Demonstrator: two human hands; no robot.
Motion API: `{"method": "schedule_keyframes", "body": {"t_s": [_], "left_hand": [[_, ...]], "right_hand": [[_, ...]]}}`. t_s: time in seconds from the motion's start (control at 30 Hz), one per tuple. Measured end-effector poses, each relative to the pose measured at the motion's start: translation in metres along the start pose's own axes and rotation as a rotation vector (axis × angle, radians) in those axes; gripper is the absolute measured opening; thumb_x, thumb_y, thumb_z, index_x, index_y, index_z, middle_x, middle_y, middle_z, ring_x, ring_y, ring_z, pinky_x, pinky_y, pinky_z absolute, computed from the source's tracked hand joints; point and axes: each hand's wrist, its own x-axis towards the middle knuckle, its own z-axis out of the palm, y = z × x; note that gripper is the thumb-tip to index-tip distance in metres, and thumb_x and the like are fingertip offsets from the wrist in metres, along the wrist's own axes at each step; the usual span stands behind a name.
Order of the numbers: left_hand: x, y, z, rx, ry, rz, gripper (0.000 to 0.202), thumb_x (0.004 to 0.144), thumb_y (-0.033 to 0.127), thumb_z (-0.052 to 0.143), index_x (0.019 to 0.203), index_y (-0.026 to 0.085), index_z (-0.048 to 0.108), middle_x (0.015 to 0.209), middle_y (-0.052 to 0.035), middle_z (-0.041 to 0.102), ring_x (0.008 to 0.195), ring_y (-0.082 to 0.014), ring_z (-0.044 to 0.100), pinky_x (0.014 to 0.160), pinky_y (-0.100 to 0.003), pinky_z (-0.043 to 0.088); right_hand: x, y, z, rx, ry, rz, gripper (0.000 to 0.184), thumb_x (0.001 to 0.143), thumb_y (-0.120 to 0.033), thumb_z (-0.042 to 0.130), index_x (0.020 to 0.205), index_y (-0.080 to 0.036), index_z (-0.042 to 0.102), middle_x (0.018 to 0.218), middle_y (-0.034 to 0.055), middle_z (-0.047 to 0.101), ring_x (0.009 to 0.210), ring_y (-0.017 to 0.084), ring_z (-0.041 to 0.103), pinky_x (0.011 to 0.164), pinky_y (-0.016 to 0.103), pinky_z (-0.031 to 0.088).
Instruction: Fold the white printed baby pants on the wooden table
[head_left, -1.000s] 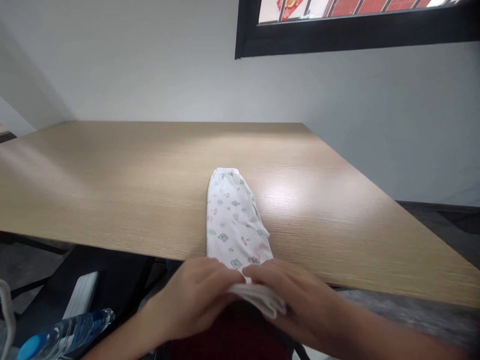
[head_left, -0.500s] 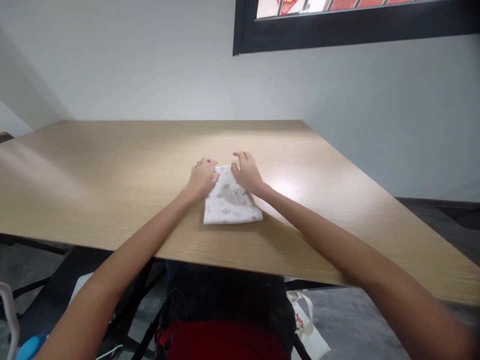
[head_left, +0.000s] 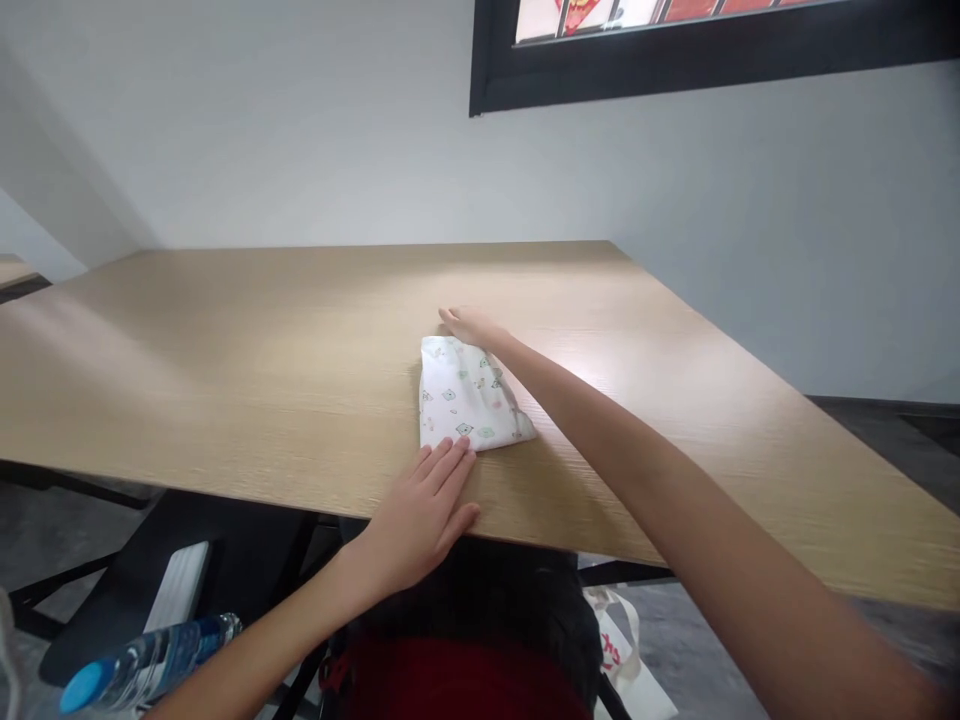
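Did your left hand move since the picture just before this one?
Yes. The left hand moved back toward the person. It now sits by the near edge of the wooden table, with its fingertips at the folded printed cloth.

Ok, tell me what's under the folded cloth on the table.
The folded white printed cloth lies on the wooden tabletop, which shows around its edges. Whatever is directly beneath it is covered and cannot be seen. The left hand is at its near edge, the right hand at its far edge.

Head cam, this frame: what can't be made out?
Head view only:
- folded printed cloth: inner layers hidden by its top layer
- right hand: palm hidden by the back of the hand
- tote bag: lower part cut off by bottom edge, print too small to read
- window: upper part cut off by top edge
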Motion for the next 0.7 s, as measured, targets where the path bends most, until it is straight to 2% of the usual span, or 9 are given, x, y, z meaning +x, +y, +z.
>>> {"method": "schedule_keyframes", "body": {"t_s": [0.07, 0.17, 0.2, 0.27, 0.37, 0.47, 0.53, 0.63, 0.7], "left_hand": [[0.002, -0.008, -0.006, -0.009, 0.043, 0.04, 0.037, 0.093, 0.033, 0.031, 0.125, 0.016, 0.041, 0.133, -0.0072, 0.044, 0.121, -0.0177, 0.04, 0.101, -0.034, 0.034], [0.023, -0.026, -0.014, 0.083, 0.099, 0.086, 0.024, 0.089, 0.029, 0.042, 0.104, 0.014, 0.054, 0.107, -0.0085, 0.059, 0.098, -0.0192, 0.054, 0.086, -0.033, 0.044], [0.031, -0.031, -0.015, 0.123, 0.106, 0.094, 0.022, 0.088, 0.028, 0.043, 0.096, 0.012, 0.056, 0.097, -0.0095, 0.06, 0.092, -0.021, 0.055, 0.081, -0.035, 0.045], [0.045, -0.038, -0.016, 0.167, 0.1, 0.104, 0.019, 0.086, 0.022, 0.043, 0.083, 0.01, 0.058, 0.084, -0.0105, 0.059, 0.083, -0.0232, 0.056, 0.075, -0.037, 0.045], [0.054, -0.042, -0.012, 0.169, 0.074, 0.125, 0.017, 0.082, 0.012, 0.041, 0.075, 0.01, 0.056, 0.077, -0.0098, 0.057, 0.077, -0.0225, 0.055, 0.071, -0.036, 0.045], [0.047, -0.039, -0.012, 0.13, 0.062, 0.124, 0.018, 0.082, 0.013, 0.039, 0.074, 0.012, 0.054, 0.076, -0.0073, 0.056, 0.069, -0.0181, 0.054, 0.064, -0.031, 0.044], [0.037, -0.035, -0.02, 0.091, 0.071, 0.111, 0.018, 0.084, 0.015, 0.037, 0.078, 0.013, 0.054, 0.078, -0.0053, 0.056, 0.067, -0.015, 0.053, 0.062, -0.027, 0.043], [0.034, -0.033, -0.049, -0.053, 0.049, 0.007, 0.016, 0.086, 0.022, 0.037, 0.083, 0.016, 0.053, 0.076, -0.0011, 0.056, 0.064, -0.0117, 0.052, 0.057, -0.022, 0.04], [0.047, -0.04, -0.072, -0.196, -0.021, -0.134, 0.017, 0.084, 0.026, 0.04, 0.082, 0.016, 0.054, 0.072, 0.0006, 0.057, 0.061, -0.0115, 0.051, 0.054, -0.021, 0.037]], "right_hand": [[-0.014, -0.006, -0.009, 0.029, 0.098, 0.029, 0.042, 0.094, -0.025, 0.018, 0.097, -0.012, 0.059, 0.096, 0.0145, 0.06, 0.09, 0.027, 0.054, 0.076, 0.038, 0.043], [-0.056, -0.019, -0.02, 0.179, 0.272, -0.115, 0.022, 0.087, -0.022, 0.037, 0.091, -0.015, 0.058, 0.097, 0.0086, 0.059, 0.093, 0.023, 0.052, 0.08, 0.035, 0.04], [-0.074, -0.023, -0.022, 0.247, 0.27, -0.202, 0.016, 0.084, -0.022, 0.043, 0.087, -0.017, 0.058, 0.092, 0.0064, 0.06, 0.089, 0.022, 0.053, 0.079, 0.033, 0.041], [-0.111, -0.027, -0.022, 0.32, 0.135, -0.352, 0.009, 0.078, -0.024, 0.051, 0.079, -0.018, 0.058, 0.082, 0.0039, 0.06, 0.081, 0.02, 0.054, 0.076, 0.033, 0.042], [-0.158, -0.026, -0.018, 0.28, -0.01, -0.46, 0.018, 0.07, -0.019, 0.057, 0.087, -0.019, 0.059, 0.091, 0.0066, 0.058, 0.09, 0.024, 0.052, 0.083, 0.039, 0.04], [-0.188, -0.023, -0.015, 0.29, 0.01, -0.462, 0.036, 0.065, -0.008, 0.05, 0.1, -0.019, 0.056, 0.102, 0.0108, 0.054, 0.097, 0.024, 0.05, 0.082, 0.037, 0.043], [-0.199, -0.026, -0.021, 0.332, 0.014, -0.433, 0.034, 0.067, -0.007, 0.047, 0.097, -0.02, 0.056, 0.096, 0.0095, 0.055, 0.089, 0.022, 0.053, 0.075, 0.034, 0.046], [-0.199, -0.035, -0.038, 0.431, 0.014, -0.303, 0.024, 0.073, -0.012, 0.048, 0.093, -0.021, 0.057, 0.084, 0.0044, 0.059, 0.073, 0.019, 0.056, 0.063, 0.03, 0.046], [-0.183, -0.04, -0.05, 0.524, 0.007, -0.162, 0.02, 0.075, -0.018, 0.05, 0.092, -0.021, 0.059, 0.082, 0.0024, 0.061, 0.07, 0.019, 0.056, 0.058, 0.028, 0.044]]}}
